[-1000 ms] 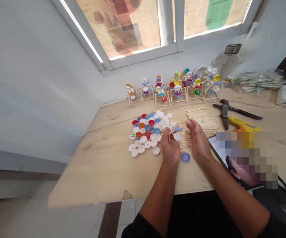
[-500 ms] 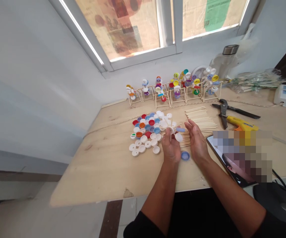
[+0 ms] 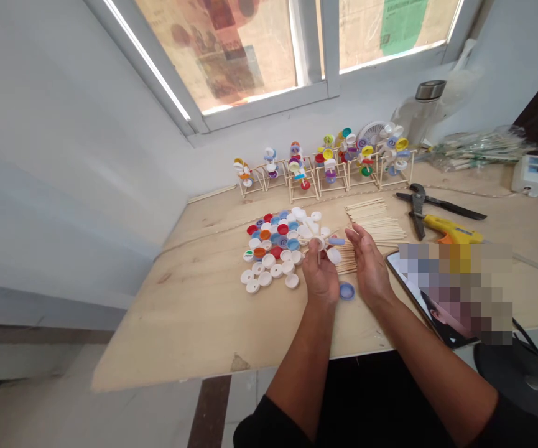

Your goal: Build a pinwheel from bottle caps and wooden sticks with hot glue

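Observation:
My left hand grips a small wheel of wooden sticks and bottle caps, with white caps and a blue one on its spokes. Its fingers close around the hub, and the palm hides part of the wheel. Just right of it, my right hand is held upright with its fingers stretched out, holding nothing. On the table between my wrists lies a blue bottle cap. Many loose white, blue, red and orange caps spread to the left. Thin wooden sticks lie beyond my right hand, with more partly hidden between both hands.
Along the wall stand several stick frames bearing cap wheels. To the right are pliers, a yellow glue gun and a phone. Farther back are a bottle, bagged sticks and a power strip.
The whole view has shifted slightly. My left hand keeps its hold on the wheel, and my right hand stays raised beside it with hardly any movement.

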A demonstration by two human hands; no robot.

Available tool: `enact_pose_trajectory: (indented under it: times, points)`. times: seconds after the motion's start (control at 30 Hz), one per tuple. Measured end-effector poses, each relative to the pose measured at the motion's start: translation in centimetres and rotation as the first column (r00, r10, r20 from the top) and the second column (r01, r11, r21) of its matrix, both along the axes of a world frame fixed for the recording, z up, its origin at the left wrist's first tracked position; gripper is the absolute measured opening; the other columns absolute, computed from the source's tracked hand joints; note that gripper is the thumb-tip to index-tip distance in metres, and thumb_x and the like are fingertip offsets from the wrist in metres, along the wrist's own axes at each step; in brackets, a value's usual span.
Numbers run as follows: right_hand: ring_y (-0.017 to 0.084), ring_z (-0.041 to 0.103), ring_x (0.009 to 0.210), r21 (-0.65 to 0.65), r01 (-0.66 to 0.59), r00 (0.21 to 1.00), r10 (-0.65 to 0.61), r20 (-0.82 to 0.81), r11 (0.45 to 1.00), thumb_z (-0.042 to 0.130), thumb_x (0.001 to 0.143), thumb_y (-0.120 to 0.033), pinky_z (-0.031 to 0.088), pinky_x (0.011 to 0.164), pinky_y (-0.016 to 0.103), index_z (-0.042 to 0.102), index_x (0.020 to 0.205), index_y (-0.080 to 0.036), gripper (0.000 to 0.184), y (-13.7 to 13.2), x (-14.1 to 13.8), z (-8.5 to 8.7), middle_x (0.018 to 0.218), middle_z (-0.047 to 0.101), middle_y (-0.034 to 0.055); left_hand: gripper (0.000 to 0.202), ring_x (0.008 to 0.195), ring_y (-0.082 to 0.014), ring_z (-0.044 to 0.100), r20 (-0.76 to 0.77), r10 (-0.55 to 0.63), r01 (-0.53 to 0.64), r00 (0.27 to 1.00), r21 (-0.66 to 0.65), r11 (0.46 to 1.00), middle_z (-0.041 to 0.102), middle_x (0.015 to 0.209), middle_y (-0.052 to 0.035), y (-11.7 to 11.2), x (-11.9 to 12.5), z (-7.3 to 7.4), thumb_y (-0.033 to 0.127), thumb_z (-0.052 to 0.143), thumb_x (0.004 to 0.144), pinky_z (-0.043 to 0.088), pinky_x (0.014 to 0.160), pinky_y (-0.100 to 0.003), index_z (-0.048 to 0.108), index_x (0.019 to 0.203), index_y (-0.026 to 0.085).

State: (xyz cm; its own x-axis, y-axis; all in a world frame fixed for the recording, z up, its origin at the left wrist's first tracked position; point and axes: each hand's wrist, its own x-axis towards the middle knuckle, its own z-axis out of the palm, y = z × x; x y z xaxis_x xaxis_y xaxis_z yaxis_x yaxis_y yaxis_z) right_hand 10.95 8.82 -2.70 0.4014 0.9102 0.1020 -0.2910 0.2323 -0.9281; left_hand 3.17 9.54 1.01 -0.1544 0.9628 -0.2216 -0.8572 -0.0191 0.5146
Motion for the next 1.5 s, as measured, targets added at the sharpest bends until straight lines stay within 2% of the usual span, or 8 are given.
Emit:
enact_pose_trajectory:
  times: [0.33, 0.6, 0.8, 1.0, 1.1, 1.23, 1.43, 1.5]
  points:
    - [0.019, 0.047, 0.128, -0.003, 0.002, 1.0, -0.002, -0.023, 1.0, 0.046, 0.087, -0.058, 0.029, 0.112, 0.042, 0.053, 0.128, -0.024, 0.054, -0.2, -0.1, 0.3, 0.134, 0.055, 0.0069, 0.01, 0.085, -0.0143, 0.066, -0.016, 0.006, -0.006, 1.0, -0.008, 1.0, 0.069, 0.081, -0.0019, 0.3, 0.0, -0.6, 0.028, 0.066, 0.079, 0.048, 0.085, -0.027, 0.066, 0.078, 0.017]
    - [0.019, 0.048, 0.127, -0.016, -0.003, 1.0, 0.003, -0.001, 1.0, 0.045, 0.086, -0.059, 0.029, 0.112, 0.043, 0.051, 0.13, -0.024, 0.056, -0.1, 0.0, 0.3, 0.133, 0.056, 0.0073, 0.02, 0.099, -0.0181, 0.065, -0.027, 0.002, -0.002, 1.0, -0.024, 1.0, 0.071, 0.098, -0.0041, 0.4, -0.8, -0.9, 0.034, 0.07, 0.075, 0.048, 0.091, -0.031, 0.067, 0.089, 0.019]
    - [0.019, 0.047, 0.128, -0.002, 0.014, 1.0, -0.014, 0.017, 1.0, 0.044, 0.088, -0.057, 0.031, 0.11, 0.042, 0.052, 0.127, -0.024, 0.052, -1.1, 0.2, 1.4, 0.133, 0.056, 0.0068, 0.019, 0.098, -0.019, 0.065, -0.068, -0.023, 0.023, 0.997, -0.006, 1.0, 0.072, 0.095, -0.0039, -0.3, -1.4, -0.4, 0.035, 0.068, 0.076, 0.047, 0.092, -0.033, 0.067, 0.087, 0.02]
    - [0.021, 0.055, 0.118, -0.098, 0.067, 0.961, -0.037, 0.275, 0.993, 0.056, 0.084, -0.047, 0.037, 0.105, 0.043, 0.061, 0.114, -0.022, 0.039, -3.7, 1.2, 3.2, 0.121, 0.064, 0.0072, 0.024, 0.085, -0.018, 0.066, -0.158, -0.071, 0.072, 0.985, 0.002, 0.997, 0.07, 0.086, -0.0073, -3.1, -3.9, 0.3, 0.039, 0.071, 0.074, 0.048, 0.087, -0.032, 0.067, 0.079, 0.016]
    - [0.021, 0.062, 0.101, -0.129, 0.035, 0.861, 0.035, 0.507, 0.991, 0.057, 0.084, -0.041, 0.046, 0.094, 0.041, 0.063, 0.108, -0.022, 0.032, -5.0, 1.9, 3.5, 0.112, 0.067, 0.0064, 0.024, 0.082, -0.0168, 0.065, -0.199, -0.034, 0.035, 0.979, 0.001, 0.999, 0.069, 0.084, -0.0056, -4.6, -5.0, 0.1, 0.038, 0.074, 0.072, 0.049, 0.08, -0.029, 0.068, 0.08, 0.016]
    - [0.017, 0.063, 0.08, -0.129, -0.05, 0.576, 0.134, 0.806, 0.99, 0.053, 0.086, -0.035, 0.051, 0.078, 0.034, 0.063, 0.107, -0.023, 0.026, -6.9, 2.5, 3.3, 0.099, 0.067, 0.0049, 0.026, 0.076, -0.0149, 0.063, -0.249, -0.012, 0.008, 0.969, -0.015, 1.0, 0.067, 0.079, -0.0032, -5.8, -5.9, -0.6, 0.036, 0.078, 0.067, 0.048, 0.073, -0.026, 0.068, 0.079, 0.016]
    - [0.025, 0.06, 0.1, -0.093, -0.084, 0.117, 0.103, 0.988, 0.992, 0.052, 0.086, -0.031, 0.049, 0.085, 0.04, 0.058, 0.114, -0.021, 0.03, -7.8, 1.8, 2.3, 0.111, 0.063, 0.0092, 0.024, 0.078, -0.0139, 0.061, -0.308, -0.009, 0.014, 0.951, 0.013, 1.0, 0.067, 0.084, -0.0035, -6.3, -6.2, -1.0, 0.035, 0.078, 0.067, 0.048, 0.078, -0.026, 0.068, 0.078, 0.017]
    - [0.027, 0.059, 0.102, -0.071, -0.082, 0.01, 0.072, 0.997, 0.994, 0.051, 0.086, -0.028, 0.048, 0.086, 0.041, 0.059, 0.11, -0.02, 0.027, -7.6, 1.4, 1.9, 0.111, 0.064, 0.011, 0.023, 0.079, -0.0137, 0.061, -0.326, 0.008, -0.001, 0.945, 0.022, 1.0, 0.066, 0.084, -0.0033, -6.4, -6.4, -1.0, 0.034, 0.078, 0.067, 0.048, 0.078, -0.026, 0.068, 0.076, 0.016]
